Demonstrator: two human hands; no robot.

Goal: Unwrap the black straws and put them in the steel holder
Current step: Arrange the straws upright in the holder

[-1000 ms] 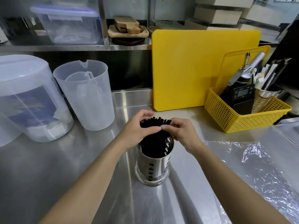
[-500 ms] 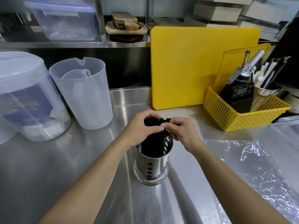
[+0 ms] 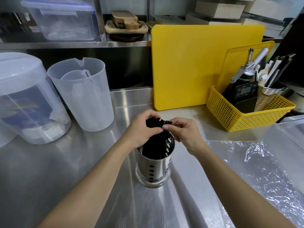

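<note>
We see our left hand (image 3: 142,129) and right hand (image 3: 182,131) pinching the near-upright black straws (image 3: 157,123) from either side, directly above the steel holder (image 3: 154,165).

Two bare arms are reaching in from the bottom of the picture. No sleeves are showing on them; both forearms are uncovered all the way down to the picture's edge. The left hand (image 3: 142,127) and the right hand (image 3: 185,131) are wearing nothing: no gloves, no rings, no watch or band on either wrist. The fingernails are looking short and plain, with no paint on them.
</note>
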